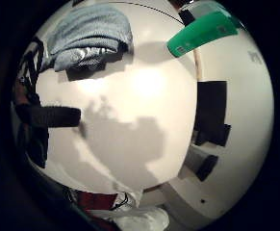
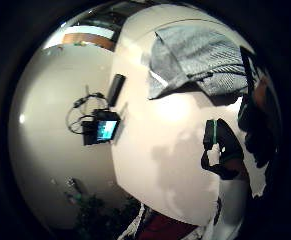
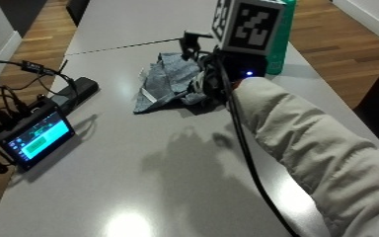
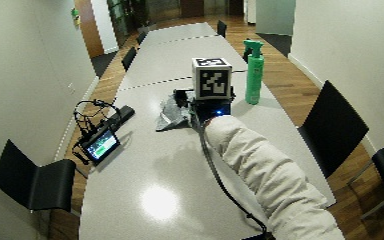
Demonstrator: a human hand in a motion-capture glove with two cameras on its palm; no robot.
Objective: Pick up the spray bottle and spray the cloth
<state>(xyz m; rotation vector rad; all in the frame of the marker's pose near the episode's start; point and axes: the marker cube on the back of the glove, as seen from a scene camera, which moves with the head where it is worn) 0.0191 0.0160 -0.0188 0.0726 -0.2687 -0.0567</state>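
**Gloved hand above table, bottle unheld**

The long grey table [image 3: 143,187] fills the frame. A crumpled blue-grey cloth [image 3: 167,84] lies at upper centre. The green spray bottle [image 4: 253,75] stands upright at upper right, apart from the cloth. The right hand [image 3: 206,81] hovers beside the cloth, fingers [image 1: 48,116] extended, holding nothing.

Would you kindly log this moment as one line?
right hand: above table beside cloth | spray bottle: upright, untouched | spraying: not begun
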